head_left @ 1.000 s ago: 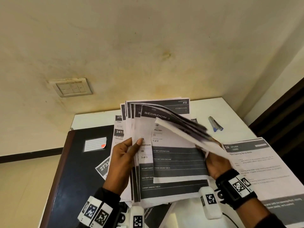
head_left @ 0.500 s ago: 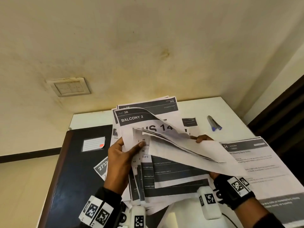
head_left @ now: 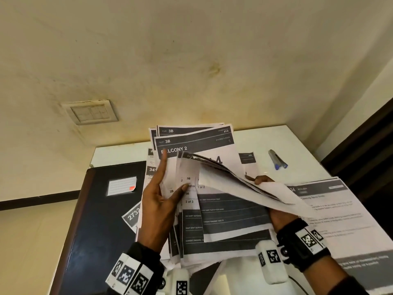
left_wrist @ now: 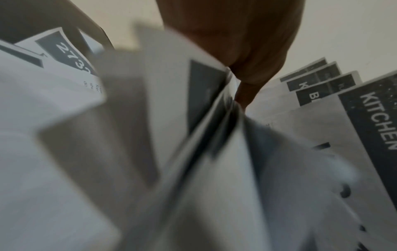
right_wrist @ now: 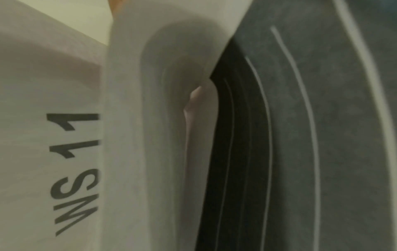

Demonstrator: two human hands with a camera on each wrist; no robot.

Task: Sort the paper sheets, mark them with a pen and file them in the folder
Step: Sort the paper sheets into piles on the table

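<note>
While the stack of paper sheets (head_left: pixel 212 220) is being fanned above the table (head_left: pixel 255 143), the sorting is looking only partly done. The left hand (head_left: pixel 158 207) is propping the stack from the left, its index finger stretched straight up across the "BALCONY 2" sheet (head_left: pixel 191 145) and its thumb pressing flat on the sheets below; the fingers are looking extended rather than curled. The right hand (head_left: pixel 274 209) is gripping a folded-over bundle of sheets (head_left: pixel 244 186), bent toward the right, with fingertips showing past the bundle's far edge. The right wrist view is showing only curved paper (a sheet marked "WS 11" among it), so the exact pinch is hard to make out there.

A separate pile headed "KITCHEN" (head_left: pixel 331 211) is lying on the table to the right, which suggests one category is already being set apart. The dark folder (head_left: pixel 95 220) is lying closed at the left, partly under the stack, with a lined label on its cover. The pen (head_left: pixel 276 161) is resting capped and untouched near the table's far edge.

By my judgement, most of the sorting, all of the marking and the filing are still waiting to be done.
</note>
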